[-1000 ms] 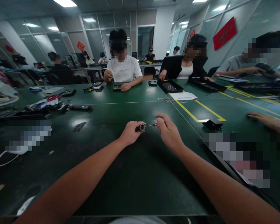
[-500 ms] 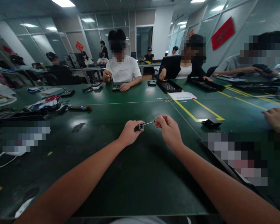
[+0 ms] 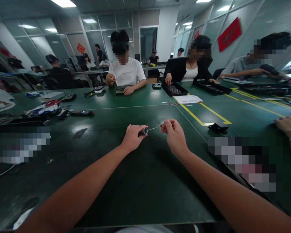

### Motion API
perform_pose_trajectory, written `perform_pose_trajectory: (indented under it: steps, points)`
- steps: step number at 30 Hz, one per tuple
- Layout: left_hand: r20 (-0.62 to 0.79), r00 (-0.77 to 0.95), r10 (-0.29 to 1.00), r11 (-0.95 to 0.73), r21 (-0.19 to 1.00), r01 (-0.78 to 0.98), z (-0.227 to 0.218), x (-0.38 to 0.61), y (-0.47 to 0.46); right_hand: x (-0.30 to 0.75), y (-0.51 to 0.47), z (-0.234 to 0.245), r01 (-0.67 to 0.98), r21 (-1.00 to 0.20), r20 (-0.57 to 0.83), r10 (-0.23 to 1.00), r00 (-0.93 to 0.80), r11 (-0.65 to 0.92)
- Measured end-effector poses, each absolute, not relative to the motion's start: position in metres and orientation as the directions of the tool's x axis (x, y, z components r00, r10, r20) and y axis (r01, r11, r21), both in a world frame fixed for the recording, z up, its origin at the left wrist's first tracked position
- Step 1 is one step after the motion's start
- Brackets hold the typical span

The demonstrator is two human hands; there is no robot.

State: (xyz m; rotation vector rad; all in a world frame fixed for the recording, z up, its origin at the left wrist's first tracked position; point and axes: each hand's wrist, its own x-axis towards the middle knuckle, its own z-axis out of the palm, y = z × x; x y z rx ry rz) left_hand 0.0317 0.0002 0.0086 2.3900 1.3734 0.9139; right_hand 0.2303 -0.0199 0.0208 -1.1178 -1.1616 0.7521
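My left hand [image 3: 132, 137] is closed round a small black cylinder with a silvery end [image 3: 144, 131], held just above the green table [image 3: 135, 181]. My right hand [image 3: 175, 136] pinches the far end of a thin metal rod with a red tip [image 3: 155, 127]. The rod's near end meets the cylinder's open end. Both hands hover close together at the table's middle.
A small black part [image 3: 217, 128] lies to the right by yellow floor-tape lines [image 3: 196, 118]. Tools, scissors and a pen [image 3: 81, 113] lie at the left. Another person's hand [image 3: 287, 127] rests at the right edge. Several people sit across the table with black trays [image 3: 176, 89].
My hands have stayed close together with the rod at the cylinder. The rod tilted slightly upward on its right end. The other person's hand at the right drew back toward the edge.
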Motion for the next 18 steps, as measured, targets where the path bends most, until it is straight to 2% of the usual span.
perform_pose_trajectory:
  steps: [14, 18]
  points:
    - [0.358, 0.339, 0.870, -0.489, 0.536, 0.689, 0.008, 0.032, -0.001, 0.229, -0.029, 0.030, 0.198, -0.914, 0.381, 0.917, 0.121, 0.354]
    - [0.351, 0.355, 0.866, -0.497, 0.531, 0.687, 0.008, 0.032, -0.001, 0.230, -0.033, 0.034, 0.264, -0.907, 0.375, 0.916, 0.145, 0.330]
